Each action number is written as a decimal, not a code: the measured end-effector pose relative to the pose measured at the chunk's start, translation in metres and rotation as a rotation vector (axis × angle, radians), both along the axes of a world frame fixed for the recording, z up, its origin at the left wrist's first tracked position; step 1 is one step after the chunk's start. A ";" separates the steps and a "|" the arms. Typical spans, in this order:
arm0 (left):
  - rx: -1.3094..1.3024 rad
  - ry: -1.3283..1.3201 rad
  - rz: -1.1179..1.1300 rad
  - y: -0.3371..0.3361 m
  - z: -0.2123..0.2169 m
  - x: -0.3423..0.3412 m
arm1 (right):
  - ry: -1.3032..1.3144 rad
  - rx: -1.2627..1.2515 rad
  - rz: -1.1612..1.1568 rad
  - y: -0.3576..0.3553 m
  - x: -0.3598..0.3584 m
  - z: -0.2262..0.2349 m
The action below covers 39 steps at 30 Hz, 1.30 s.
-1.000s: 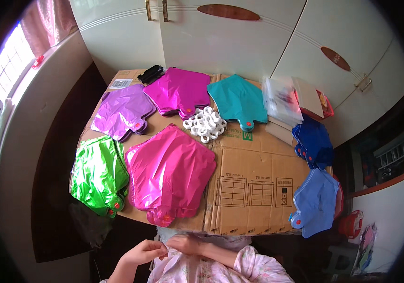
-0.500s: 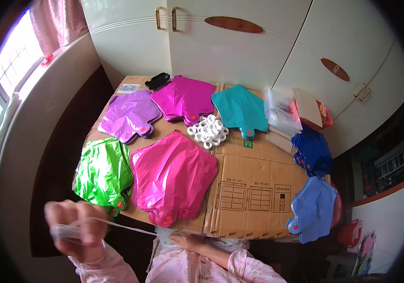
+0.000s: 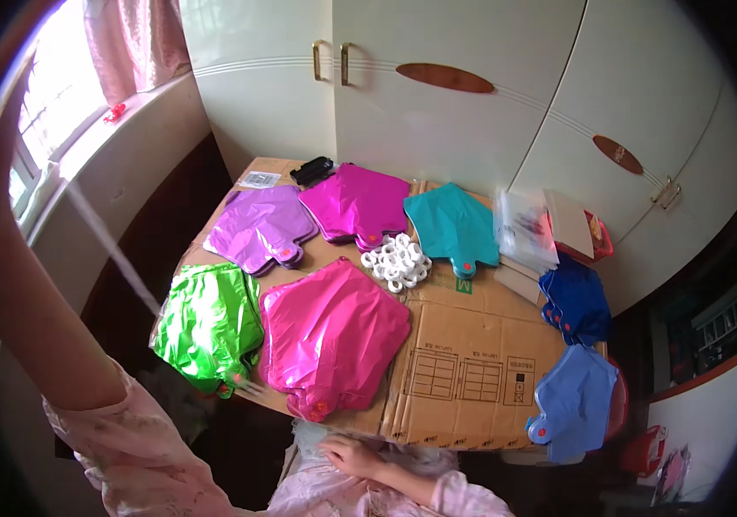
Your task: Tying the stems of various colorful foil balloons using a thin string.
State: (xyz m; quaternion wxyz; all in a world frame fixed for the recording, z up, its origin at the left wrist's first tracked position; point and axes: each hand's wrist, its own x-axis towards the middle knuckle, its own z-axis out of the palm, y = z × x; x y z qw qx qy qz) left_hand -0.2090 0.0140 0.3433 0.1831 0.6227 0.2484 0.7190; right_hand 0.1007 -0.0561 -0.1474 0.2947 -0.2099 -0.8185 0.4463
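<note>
My left forearm (image 3: 49, 319) reaches up along the left rim, and its hand is lost beyond the picture's edge. A thin white string (image 3: 114, 246), blurred by motion, slants down from near that arm and passes by the green foil balloons (image 3: 211, 323) toward my lap. My right hand (image 3: 349, 454) rests low on my lap by the table's front edge, fingers curled toward the string's lower end; the grip itself is small in the picture. Just beyond it lies a stack of flat pink foil balloons (image 3: 334, 332).
Flattened cardboard (image 3: 446, 323) covers the table. More flat balloons lie around: lilac (image 3: 263, 222), magenta (image 3: 355, 205), teal (image 3: 452, 224), dark blue (image 3: 577, 302) and light blue (image 3: 573, 398). White rings (image 3: 396, 261) are heaped centrally. Clear plastic bags (image 3: 523, 228) stand at the back right, before white cupboards (image 3: 437, 129).
My left hand has swung up and left out of the picture, drawing the string into a steep line. My right hand stays at my lap. The whole view has shifted slightly.
</note>
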 end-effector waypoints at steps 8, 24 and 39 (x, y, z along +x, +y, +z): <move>-0.343 0.180 -0.460 0.005 -0.042 0.132 | 0.481 0.139 -0.211 0.090 0.030 0.239; -0.078 0.805 0.363 0.035 -0.199 0.142 | 0.404 0.262 -0.113 0.068 0.067 0.220; -0.243 0.591 -0.455 0.004 -0.269 0.172 | 0.291 -0.204 -0.145 0.093 0.086 0.214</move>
